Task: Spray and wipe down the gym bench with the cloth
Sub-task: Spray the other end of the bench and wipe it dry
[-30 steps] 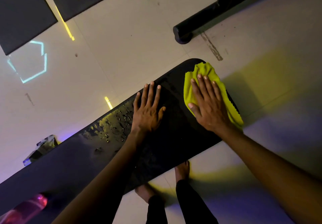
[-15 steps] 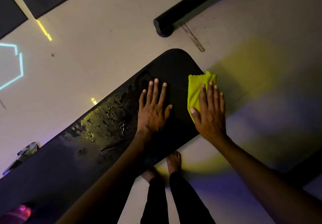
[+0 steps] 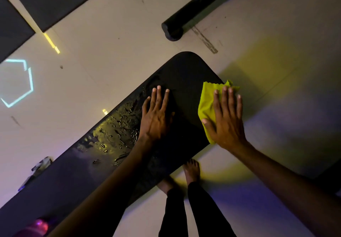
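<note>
Bench [image 3: 184,74]: black padded top, lying diagonal across the view, rounded far end toward the upper right; wet drops shining on the middle part, to the left of the left hand.
Cloth [image 3: 207,104]: yellow-green, flat on the bench near its right edge, close to the rounded end; far corner reaching a little over the edge.
Right hand [image 3: 226,120]: flat on the cloth, fingers straight and spread, pressing it down, no curl around it.
Left hand [image 3: 156,115]: flat on the bare bench top just beside the cloth, not touching it; fingers straight, holding nothing.
Feet [image 3: 191,170]: bare, on the pale floor below the near edge of the bench.
Black bar [image 3: 173,28]: on the floor beyond the bench end, well apart.
Pink object [image 3: 36,226]: at the lower left corner, blurred, kind not clear.
</note>
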Demonstrator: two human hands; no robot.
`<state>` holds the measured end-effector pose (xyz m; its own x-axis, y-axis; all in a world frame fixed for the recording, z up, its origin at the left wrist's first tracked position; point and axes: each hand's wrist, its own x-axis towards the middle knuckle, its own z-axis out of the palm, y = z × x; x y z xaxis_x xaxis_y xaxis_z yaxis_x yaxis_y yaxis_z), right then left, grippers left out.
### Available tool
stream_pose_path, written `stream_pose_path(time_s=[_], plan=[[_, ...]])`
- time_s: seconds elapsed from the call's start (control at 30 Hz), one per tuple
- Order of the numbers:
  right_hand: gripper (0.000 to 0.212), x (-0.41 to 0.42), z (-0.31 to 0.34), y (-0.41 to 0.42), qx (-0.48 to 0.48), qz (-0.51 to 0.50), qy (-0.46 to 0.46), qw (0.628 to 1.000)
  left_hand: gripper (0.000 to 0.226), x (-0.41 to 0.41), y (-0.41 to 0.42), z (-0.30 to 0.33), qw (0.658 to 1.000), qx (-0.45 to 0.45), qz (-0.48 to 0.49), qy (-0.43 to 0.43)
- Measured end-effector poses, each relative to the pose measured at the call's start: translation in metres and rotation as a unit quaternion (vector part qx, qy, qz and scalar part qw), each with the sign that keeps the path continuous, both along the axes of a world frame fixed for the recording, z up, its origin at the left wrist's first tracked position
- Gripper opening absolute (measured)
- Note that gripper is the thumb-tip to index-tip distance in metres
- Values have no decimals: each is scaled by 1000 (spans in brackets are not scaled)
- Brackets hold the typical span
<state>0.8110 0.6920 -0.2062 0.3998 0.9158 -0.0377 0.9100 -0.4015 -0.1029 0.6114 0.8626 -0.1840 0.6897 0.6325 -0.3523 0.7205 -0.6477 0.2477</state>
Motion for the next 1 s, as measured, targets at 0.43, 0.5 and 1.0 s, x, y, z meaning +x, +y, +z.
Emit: stream_pose_path(time_s=[0.43,0.5,1.0], plan=[[78,-28,13,133,-19,32,50,998,78,-55,17,-2,993,25,118,17],[82,-32,12,149,-30,44,49,997,78,-53,14,-2,992,34,119,22],[82,-27,12,176,-35,-128,33,991,77,-50,7,-6,990,40,132,27]])
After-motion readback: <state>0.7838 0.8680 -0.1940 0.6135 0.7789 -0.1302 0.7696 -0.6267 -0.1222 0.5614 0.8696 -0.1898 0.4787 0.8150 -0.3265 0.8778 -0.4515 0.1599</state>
